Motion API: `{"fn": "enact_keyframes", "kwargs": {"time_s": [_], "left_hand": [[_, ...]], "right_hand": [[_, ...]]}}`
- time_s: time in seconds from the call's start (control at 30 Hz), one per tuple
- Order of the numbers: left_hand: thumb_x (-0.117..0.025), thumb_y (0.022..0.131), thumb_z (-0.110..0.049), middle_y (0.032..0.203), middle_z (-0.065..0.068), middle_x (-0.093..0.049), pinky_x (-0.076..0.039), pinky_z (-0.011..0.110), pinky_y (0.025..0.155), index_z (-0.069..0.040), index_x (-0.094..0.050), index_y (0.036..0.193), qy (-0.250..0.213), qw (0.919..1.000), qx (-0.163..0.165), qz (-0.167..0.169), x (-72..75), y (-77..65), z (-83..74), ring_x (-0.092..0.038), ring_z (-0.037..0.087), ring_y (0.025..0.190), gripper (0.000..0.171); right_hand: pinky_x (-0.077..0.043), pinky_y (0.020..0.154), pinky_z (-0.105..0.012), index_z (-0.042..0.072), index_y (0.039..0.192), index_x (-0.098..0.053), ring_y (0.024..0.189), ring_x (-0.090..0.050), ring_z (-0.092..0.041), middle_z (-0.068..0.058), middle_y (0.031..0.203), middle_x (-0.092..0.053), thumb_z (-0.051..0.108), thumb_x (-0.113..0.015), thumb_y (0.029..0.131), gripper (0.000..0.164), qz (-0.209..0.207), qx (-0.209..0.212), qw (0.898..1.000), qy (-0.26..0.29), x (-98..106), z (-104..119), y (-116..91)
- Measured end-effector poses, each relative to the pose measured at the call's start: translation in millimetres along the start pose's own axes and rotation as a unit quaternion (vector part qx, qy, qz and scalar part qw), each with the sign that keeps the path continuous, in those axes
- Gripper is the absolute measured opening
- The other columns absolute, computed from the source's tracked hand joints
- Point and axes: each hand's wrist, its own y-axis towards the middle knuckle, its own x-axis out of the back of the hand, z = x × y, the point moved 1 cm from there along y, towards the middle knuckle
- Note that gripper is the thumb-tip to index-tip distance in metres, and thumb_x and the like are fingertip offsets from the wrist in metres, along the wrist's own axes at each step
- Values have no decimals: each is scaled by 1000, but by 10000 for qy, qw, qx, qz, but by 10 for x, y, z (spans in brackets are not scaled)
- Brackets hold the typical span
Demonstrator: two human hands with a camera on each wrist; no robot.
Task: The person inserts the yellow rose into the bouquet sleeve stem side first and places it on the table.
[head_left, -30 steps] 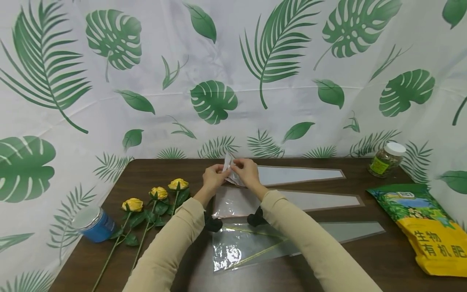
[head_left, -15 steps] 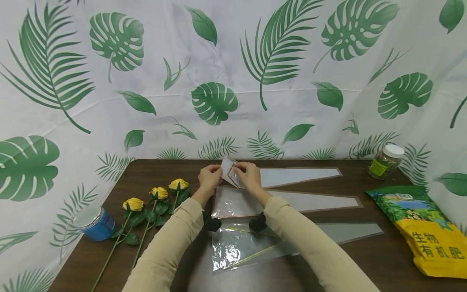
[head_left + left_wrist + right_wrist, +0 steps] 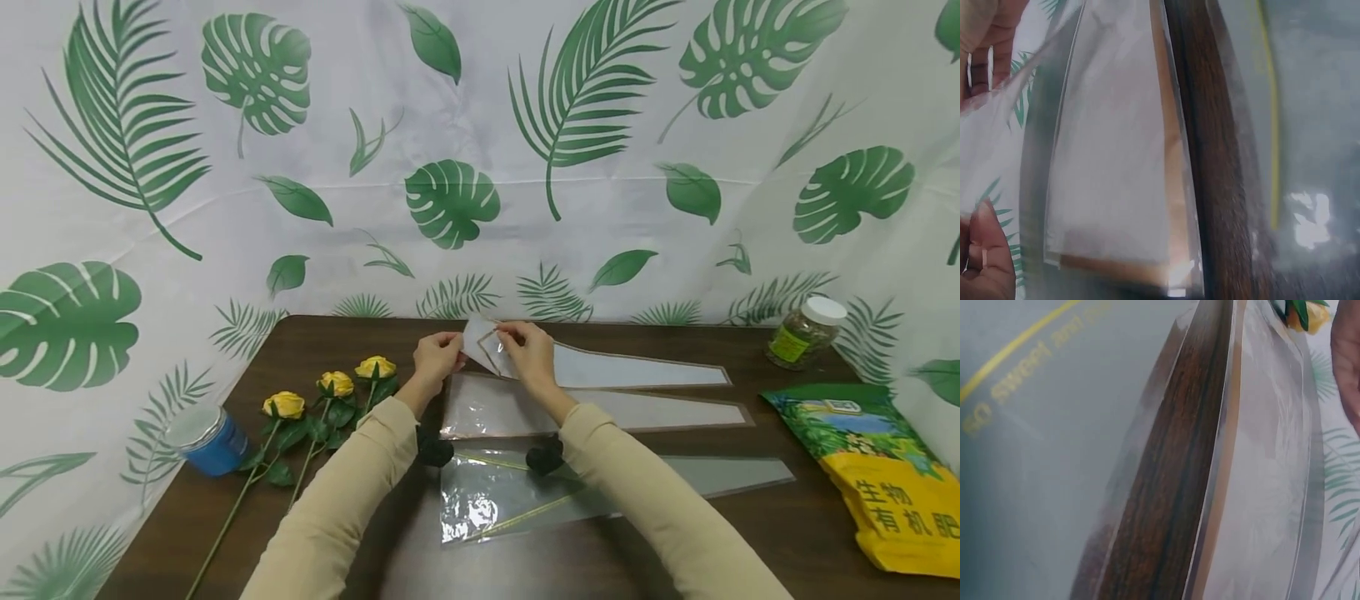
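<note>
In the head view, both hands hold the wide end of a white tapered flower sleeve (image 3: 637, 368) with a brown border, the farthest of three. My left hand (image 3: 437, 360) pinches the left edge of its lifted flap. My right hand (image 3: 531, 354) pinches the film farther right, near a brown angled line. Nearer lie a second white sleeve (image 3: 667, 411) and a clear greyish sleeve (image 3: 517, 500) with yellow lines. In the left wrist view, fingertips (image 3: 991, 256) hold thin film at the left edge. A hand (image 3: 1347, 369) shows partly in the right wrist view.
Three yellow roses (image 3: 335, 384) lie on the left, beside a blue can (image 3: 213, 446). On the right stand a lidded jar (image 3: 801, 335) and a yellow-green fertilizer bag (image 3: 873, 475). A leaf-print cloth (image 3: 360, 225) hangs behind the brown table (image 3: 315, 329).
The hands have moved apart, the right one rightwards. The sleeve's wide end, bunched between them earlier, now shows a broader spread flap. The view has shifted slightly.
</note>
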Motion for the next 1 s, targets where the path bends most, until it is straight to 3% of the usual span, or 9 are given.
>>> {"fn": "enact_keyframes", "kwargs": {"time_s": [0.17,0.3,0.47,0.6,0.8,1.0], "left_hand": [[-54,96,-14,97,15,-66,-57,27,72,2,-62,118,108,9988,-192,428,215,-137,-121,-61,7,69,29],[-51,98,-14,113,22,-60,-54,38,85,3,-56,125,377,9943,-454,883,586,-345,-165,-65,20,87,32],[-51,98,-16,122,24,-56,-52,38,88,1,-54,127,1111,9874,-592,958,1159,-655,-9,-61,33,105,34],[-53,97,-16,118,25,-59,-54,36,85,4,-54,126,1590,9813,-554,929,1486,-851,148,-62,33,103,35],[-58,93,-9,102,23,-65,-57,32,74,9,-58,116,1950,9766,-281,862,1736,-1105,366,-66,27,90,30],[-62,90,-8,94,18,-69,-57,31,67,9,-61,109,2324,9685,-231,868,1790,-1254,503,-67,23,82,26]], "right_hand": [[-42,60,-20,3,90,-74,68,-59,-18,-11,79,-70,8,-69,85,9,28,-107,9999,-17,42,-9,46],[-43,60,-20,3,92,-74,69,-61,-20,-12,82,-71,10,-68,86,11,29,-127,9999,43,69,-10,79],[-43,59,-17,3,93,-74,69,-61,-19,-12,83,-71,10,-68,86,12,172,-180,9997,84,42,-20,49],[-43,57,-14,3,93,-74,66,-60,-17,-12,81,-70,9,-68,86,11,167,-217,9995,145,33,-25,40],[-43,54,-13,2,93,-73,63,-60,-16,-13,81,-70,9,-67,86,11,212,-252,9992,219,32,-34,38],[-43,55,-13,3,92,-74,64,-60,-18,-12,78,-69,8,-68,86,10,180,-289,9992,227,19,-32,25]]}}
